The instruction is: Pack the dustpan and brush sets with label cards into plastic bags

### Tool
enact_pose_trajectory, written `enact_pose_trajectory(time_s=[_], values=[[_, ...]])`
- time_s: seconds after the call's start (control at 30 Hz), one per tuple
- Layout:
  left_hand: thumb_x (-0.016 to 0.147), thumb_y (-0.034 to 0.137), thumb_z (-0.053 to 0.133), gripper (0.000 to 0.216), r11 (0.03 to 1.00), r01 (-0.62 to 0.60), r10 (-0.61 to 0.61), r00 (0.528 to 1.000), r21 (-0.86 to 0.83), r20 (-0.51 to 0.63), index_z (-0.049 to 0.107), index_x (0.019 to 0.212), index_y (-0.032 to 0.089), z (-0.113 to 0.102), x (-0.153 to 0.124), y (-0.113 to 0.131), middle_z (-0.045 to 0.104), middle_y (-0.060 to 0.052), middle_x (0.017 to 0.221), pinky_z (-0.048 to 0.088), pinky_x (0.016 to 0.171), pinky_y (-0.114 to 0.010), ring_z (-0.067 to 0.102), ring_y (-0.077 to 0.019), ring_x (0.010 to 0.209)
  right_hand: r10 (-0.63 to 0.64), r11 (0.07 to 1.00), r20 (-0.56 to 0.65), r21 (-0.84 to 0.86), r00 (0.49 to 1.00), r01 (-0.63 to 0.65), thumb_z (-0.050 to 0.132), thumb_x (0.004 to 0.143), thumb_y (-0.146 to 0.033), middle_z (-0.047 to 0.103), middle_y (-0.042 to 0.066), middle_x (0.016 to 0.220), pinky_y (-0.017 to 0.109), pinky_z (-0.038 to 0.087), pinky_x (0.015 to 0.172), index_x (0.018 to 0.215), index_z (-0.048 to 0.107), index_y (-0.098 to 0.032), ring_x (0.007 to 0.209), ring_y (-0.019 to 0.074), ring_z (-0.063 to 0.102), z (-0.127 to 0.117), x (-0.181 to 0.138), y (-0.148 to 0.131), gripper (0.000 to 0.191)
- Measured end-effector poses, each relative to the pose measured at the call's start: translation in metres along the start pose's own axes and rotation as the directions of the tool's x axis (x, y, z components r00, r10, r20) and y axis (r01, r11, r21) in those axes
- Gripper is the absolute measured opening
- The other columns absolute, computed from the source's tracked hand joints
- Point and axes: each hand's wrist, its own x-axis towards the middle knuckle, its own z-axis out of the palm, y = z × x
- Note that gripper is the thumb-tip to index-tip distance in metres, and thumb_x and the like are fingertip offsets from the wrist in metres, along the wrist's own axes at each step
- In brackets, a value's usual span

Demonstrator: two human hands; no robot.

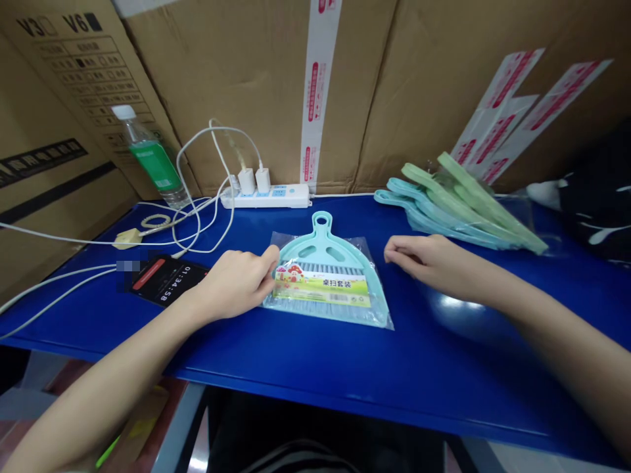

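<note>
A light blue dustpan and brush set lies flat on the table in a clear plastic bag, its looped handle pointing away from me. A printed card with red mushrooms covers the brush, whose grey-blue bristles show above and below it. My left hand is closed at the left edge of the set, thumb and forefinger against the bag; its other fingertips are hidden. To the right of the set and apart from it, my right hand is loosely closed, with nothing visible in it.
More bagged blue and green dustpans lie at the back right, near a dark bag. A power strip with chargers, loose white cables, a green-labelled bottle and a phone are left. Cardboard boxes wall the back.
</note>
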Motion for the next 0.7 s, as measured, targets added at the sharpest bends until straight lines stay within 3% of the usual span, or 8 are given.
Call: enact_pose_trajectory(time_s=[0.07,0.23,0.37,0.53,0.7], values=[[0.087,0.02,0.038,0.009,1.0,0.003,-0.003,1.0,0.01,0.005,0.046,0.091,0.02,-0.001,0.0,0.0,0.058,0.002,0.056,0.025,0.047,-0.028,0.058,-0.0188,0.051,-0.015,0.998,-0.081,-0.061,0.997,0.01,0.035,0.084,-0.035,0.06,0.003,0.061,0.032,0.039,0.056,0.069,0.048,-0.026,0.056,0.019,0.054,-0.001,0.002,0.004,0.022],[0.087,0.019,0.035,0.013,0.998,0.016,-0.017,1.0,0.065,0.006,0.047,0.093,0.019,-0.001,0.0,-0.001,0.059,0.001,0.056,0.025,0.048,-0.028,0.061,-0.0209,0.053,0.164,0.967,-0.183,-0.163,0.969,-0.195,0.039,0.086,-0.035,0.052,0.002,0.053,0.034,0.034,0.054,0.066,0.044,-0.026,0.052,0.022,0.05,-0.008,0.004,0.007,0.022],[0.089,0.017,0.031,0.018,0.997,0.034,-0.031,0.998,0.073,-0.047,0.047,0.097,0.019,0.0,0.001,-0.003,0.06,0.0,0.056,0.029,0.048,-0.028,0.062,-0.0211,0.054,0.108,0.975,-0.212,-0.17,0.971,-0.146,0.038,0.09,-0.039,0.048,0.003,0.049,0.033,0.031,0.049,0.061,0.04,-0.026,0.048,0.0208,0.046,-0.012,0.006,0.02,0.032],[0.095,0.021,0.026,0.024,0.997,0.05,-0.044,0.994,0.058,-0.096,0.048,0.104,0.018,0.0,0.001,-0.004,0.062,0.0,0.057,0.033,0.049,-0.027,0.063,-0.0205,0.054,0.057,0.988,-0.079,-0.136,0.995,-0.068,0.044,0.087,-0.031,0.053,0.0,0.053,0.031,0.035,0.05,0.062,0.042,-0.026,0.048,0.0191,0.05,-0.01,0.01,0.04,0.025],[0.1,0.027,0.025,0.03,0.997,0.071,-0.069,0.996,0.043,-0.058,0.054,0.1,0.018,-0.002,0.002,-0.003,0.068,-0.003,0.07,0.037,0.051,-0.028,0.066,-0.0223,0.063,0.051,0.992,0.005,-0.12,0.999,-0.05,0.045,0.076,-0.015,0.053,-0.002,0.053,0.031,0.038,0.053,0.068,0.043,-0.026,0.048,0.0186,0.051,-0.01,0.009,0.03,0.014]])
